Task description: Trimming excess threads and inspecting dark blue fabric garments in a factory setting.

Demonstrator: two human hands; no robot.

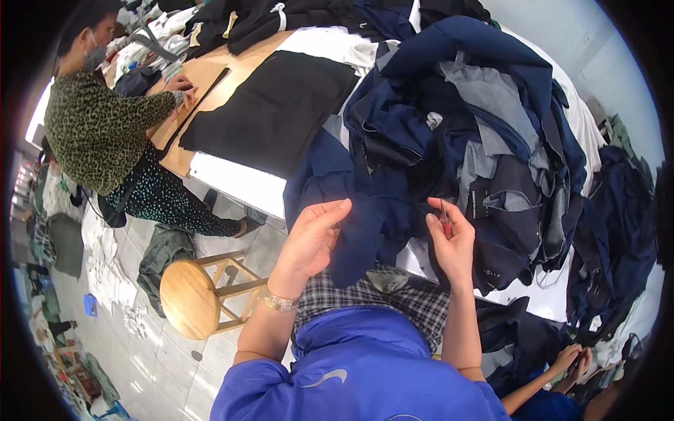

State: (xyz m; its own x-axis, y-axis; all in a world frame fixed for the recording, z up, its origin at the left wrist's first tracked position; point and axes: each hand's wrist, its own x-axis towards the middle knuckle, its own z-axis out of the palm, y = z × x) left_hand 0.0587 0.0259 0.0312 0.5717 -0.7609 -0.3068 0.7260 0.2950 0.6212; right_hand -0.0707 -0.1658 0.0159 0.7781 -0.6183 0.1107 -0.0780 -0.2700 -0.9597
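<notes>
My left hand (309,237) is raised over the near edge of a dark blue garment (354,242), its fingers pinched together. Whatever lies between the fingertips is too small to make out. Level with it, my right hand (455,245) is closed around small red-handled thread snips (446,222), mostly hidden by the fingers. Beneath and beyond both hands rises a big heap of dark blue garments (463,45) with grey inner pieces (484,84) showing. Part of the blue cloth hangs over the table edge towards my lap.
Folded black cloth (270,112) lies on the white-topped table (228,179). A co-worker (105,133) stands at the far left. A wooden stool (188,298) is left of me, beside grey cloth (167,256) on the floor. Another person's hands (572,361) work at lower right.
</notes>
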